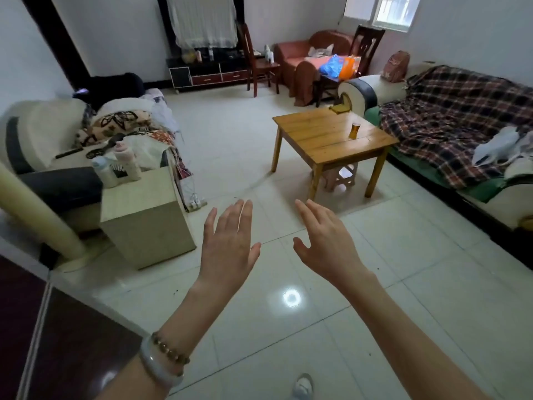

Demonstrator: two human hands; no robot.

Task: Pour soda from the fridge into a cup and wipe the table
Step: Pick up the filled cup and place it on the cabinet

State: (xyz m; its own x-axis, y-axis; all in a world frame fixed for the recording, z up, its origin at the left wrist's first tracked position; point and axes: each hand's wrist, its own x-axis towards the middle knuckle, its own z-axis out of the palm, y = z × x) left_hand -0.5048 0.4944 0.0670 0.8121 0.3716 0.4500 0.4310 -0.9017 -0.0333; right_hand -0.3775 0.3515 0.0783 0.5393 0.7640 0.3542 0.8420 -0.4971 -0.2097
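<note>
Both hands empty, fingers spread: left hand (pixel 227 243), right hand (pixel 326 243). Cup (pixel 355 130) on table (pixel 323 140), no fridge in view; I'd find it first, w/ a firm grip on the soda.

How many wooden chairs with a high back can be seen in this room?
2. One chair stands beside the TV cabinet; the other chair stands behind the covered armchair, below the window. Others may be hidden.

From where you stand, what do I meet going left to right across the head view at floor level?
Cream armchair → beige side cabinet → left hand → right hand → wooden table with the cup → plaid-covered sofa.
</note>
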